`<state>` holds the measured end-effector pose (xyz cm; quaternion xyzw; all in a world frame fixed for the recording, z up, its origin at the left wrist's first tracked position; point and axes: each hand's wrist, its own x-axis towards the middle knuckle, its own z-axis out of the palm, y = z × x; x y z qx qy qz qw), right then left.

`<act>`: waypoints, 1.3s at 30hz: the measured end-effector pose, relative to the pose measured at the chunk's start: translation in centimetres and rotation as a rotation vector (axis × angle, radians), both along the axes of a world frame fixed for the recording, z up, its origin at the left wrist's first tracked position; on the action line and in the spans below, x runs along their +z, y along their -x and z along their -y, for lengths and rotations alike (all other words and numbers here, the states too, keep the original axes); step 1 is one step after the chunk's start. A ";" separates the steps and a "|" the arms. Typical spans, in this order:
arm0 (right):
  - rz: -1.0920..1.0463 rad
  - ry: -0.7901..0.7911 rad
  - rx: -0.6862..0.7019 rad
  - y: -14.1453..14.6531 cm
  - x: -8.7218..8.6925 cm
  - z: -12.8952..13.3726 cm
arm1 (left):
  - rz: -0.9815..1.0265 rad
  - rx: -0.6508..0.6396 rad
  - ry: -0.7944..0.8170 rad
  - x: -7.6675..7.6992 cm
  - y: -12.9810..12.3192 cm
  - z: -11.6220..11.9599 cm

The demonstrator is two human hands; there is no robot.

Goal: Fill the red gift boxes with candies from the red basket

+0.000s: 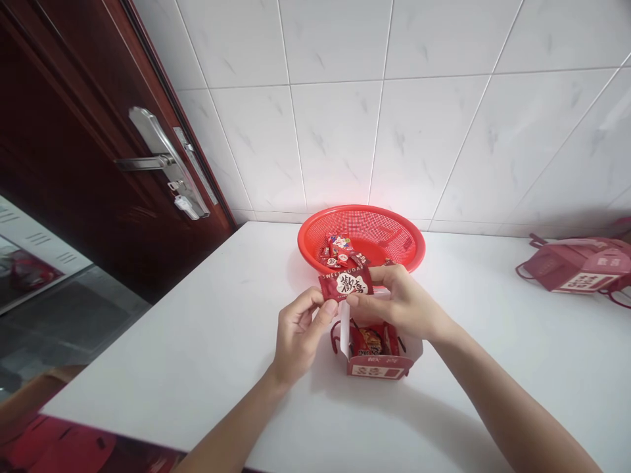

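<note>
A dark red candy packet (348, 284) printed "SWEET SUGAR" is stretched flat between my two hands. My left hand (303, 328) pinches its left end between thumb and fingers. At the other end, my right hand (401, 302) grips the packet the same way. Below them an open red gift box (377, 369) stands on the white table, with several wrapped candies (369, 341) inside; its rear part is covered by my right hand. Behind the hands is a red plastic basket (362, 210) with several small candy packets (340, 244) at its left side.
The white table (197, 348) runs up to a tiled wall (335, 144). Closed red gift boxes (579, 266) sit at the far right. A dark wooden door (83, 112) with a metal handle (148, 162) is at left. Another person's arm (39, 391) shows at lower left.
</note>
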<state>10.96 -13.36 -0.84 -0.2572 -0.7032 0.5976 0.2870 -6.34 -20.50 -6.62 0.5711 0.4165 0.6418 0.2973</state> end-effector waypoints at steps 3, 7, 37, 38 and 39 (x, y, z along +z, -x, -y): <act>-0.009 0.020 0.017 -0.1 -0.1 -0.1 | -0.001 -0.008 -0.008 -0.2 0.0 0.0; -0.014 0.012 0.010 -0.1 -0.2 0.0 | -0.002 -0.007 -0.010 -0.2 0.0 0.0; 0.064 -0.199 -0.005 -0.7 0.8 -0.5 | -0.025 0.039 0.100 0.0 -0.1 0.1; 0.072 -0.201 -0.009 -0.7 0.7 -0.5 | -0.042 0.035 0.092 -0.1 -0.1 0.1; 0.082 -0.202 -0.016 -0.6 0.7 -0.4 | -0.057 0.031 0.084 -0.1 -0.1 0.1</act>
